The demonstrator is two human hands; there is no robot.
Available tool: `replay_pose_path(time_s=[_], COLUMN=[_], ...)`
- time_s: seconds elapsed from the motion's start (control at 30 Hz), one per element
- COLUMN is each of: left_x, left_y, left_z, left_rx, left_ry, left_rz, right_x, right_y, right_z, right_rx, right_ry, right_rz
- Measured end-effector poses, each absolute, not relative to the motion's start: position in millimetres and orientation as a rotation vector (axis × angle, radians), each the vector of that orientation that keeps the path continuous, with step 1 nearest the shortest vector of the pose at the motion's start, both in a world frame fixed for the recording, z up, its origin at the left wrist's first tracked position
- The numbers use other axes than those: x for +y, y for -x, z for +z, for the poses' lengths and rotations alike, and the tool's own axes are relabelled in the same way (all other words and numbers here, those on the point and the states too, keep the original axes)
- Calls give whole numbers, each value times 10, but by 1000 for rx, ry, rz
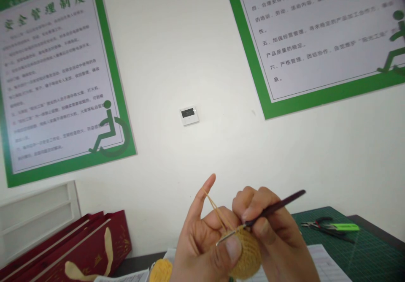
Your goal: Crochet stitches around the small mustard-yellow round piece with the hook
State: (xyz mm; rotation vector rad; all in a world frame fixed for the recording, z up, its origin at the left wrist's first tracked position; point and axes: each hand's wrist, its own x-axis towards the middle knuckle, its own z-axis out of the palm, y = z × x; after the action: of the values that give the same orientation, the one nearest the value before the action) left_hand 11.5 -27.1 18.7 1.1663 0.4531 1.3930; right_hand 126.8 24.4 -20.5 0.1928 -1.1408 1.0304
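Observation:
My left hand [205, 239] pinches a rounded tan crochet piece [248, 252] between its thumb and fingers. Its index finger points up, with a strand of yarn [217, 210] looped over it and running down to the work. A crochet hook [281, 204] with a dark handle is gripped in my right hand [272, 227], and its metal shaft lies across the top of the crochet piece beside my left thumb. Low in the view, left of my left hand, sits a yellow ball of yarn [161, 270], partly cut off by the frame.
Dark red gift bags [72, 248] with cream handles stand at the lower left. On the right, pliers [325, 227] and a bright green-handled tool [346, 227] rest on a green cutting mat [363, 252]. Printed paper [327, 265] lies beneath my hands. Behind is a white wall with green-framed posters.

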Motion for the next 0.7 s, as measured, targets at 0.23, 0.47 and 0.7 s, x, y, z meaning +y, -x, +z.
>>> replay_pose_path(time_s=[0.23, 0.47, 0.7], left_x=[-216, -204, -251], left_y=[-41, -61, -121], left_z=[146, 137, 151], left_rx=[401, 358, 571], left_ry=[-1238, -1231, -1335], left_rz=[1336, 1425, 1693], right_x=[211, 176, 194], right_y=[-1344, -1308, -1251], right_z=[-205, -173, -158], right_rx=[-1035, -1046, -1108], right_ry=[-200, -256, -102], right_rz=[1159, 1382, 1233])
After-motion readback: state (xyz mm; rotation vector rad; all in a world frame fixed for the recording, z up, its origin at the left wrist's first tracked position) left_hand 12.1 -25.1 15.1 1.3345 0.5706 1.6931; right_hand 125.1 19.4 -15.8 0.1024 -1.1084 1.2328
